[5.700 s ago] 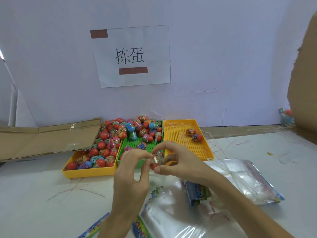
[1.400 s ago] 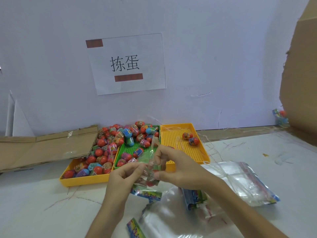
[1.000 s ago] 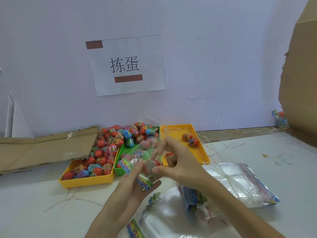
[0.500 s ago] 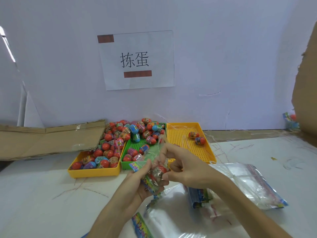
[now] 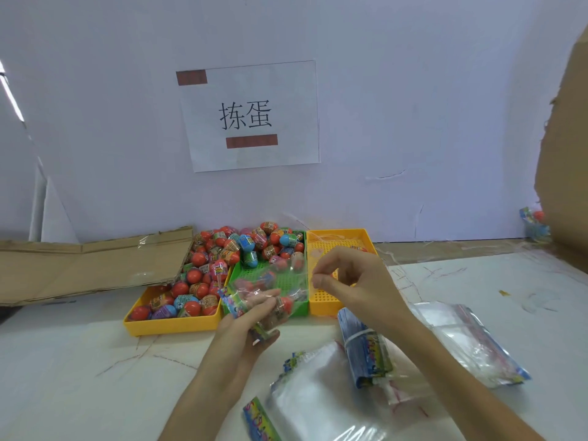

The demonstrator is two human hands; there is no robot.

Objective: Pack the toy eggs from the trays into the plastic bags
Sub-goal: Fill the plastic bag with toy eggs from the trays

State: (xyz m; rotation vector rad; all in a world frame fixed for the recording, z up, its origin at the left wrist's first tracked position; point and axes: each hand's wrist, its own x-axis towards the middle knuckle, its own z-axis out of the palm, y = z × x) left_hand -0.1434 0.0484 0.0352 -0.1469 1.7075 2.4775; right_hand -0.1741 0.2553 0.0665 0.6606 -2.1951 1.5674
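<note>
On the far left, flattened cardboard (image 5: 89, 265) lies against the wall, and just beside it sits a yellow tray (image 5: 171, 326) heaped with toy eggs (image 5: 203, 275), mostly red with a few blue and purple ones. Next along, touching it, a green tray (image 5: 286, 281) carries more eggs piled toward its back end. Up on the wall above hangs a paper sign (image 5: 251, 116) with two printed characters. Down in front of the green tray, the left hand (image 5: 251, 326) grips a small clear plastic bag (image 5: 270, 291) from below, fingers curled round its lower part, and a red egg (image 5: 286, 303) shows through the film inside it. Moving right, the right hand (image 5: 353, 281) hovers over the second yellow tray (image 5: 321, 305), thumb and forefinger pinched together at the bag's top corner, the other fingers loosely curled. Below the hands, loose clear bags (image 5: 318, 386) lie on the white table (image 5: 79, 377), with a banded bundle of bags (image 5: 366, 351) beside them and another flat stack (image 5: 471, 342) further right. At the far right edge stands a brown cardboard panel (image 5: 566, 154).
</note>
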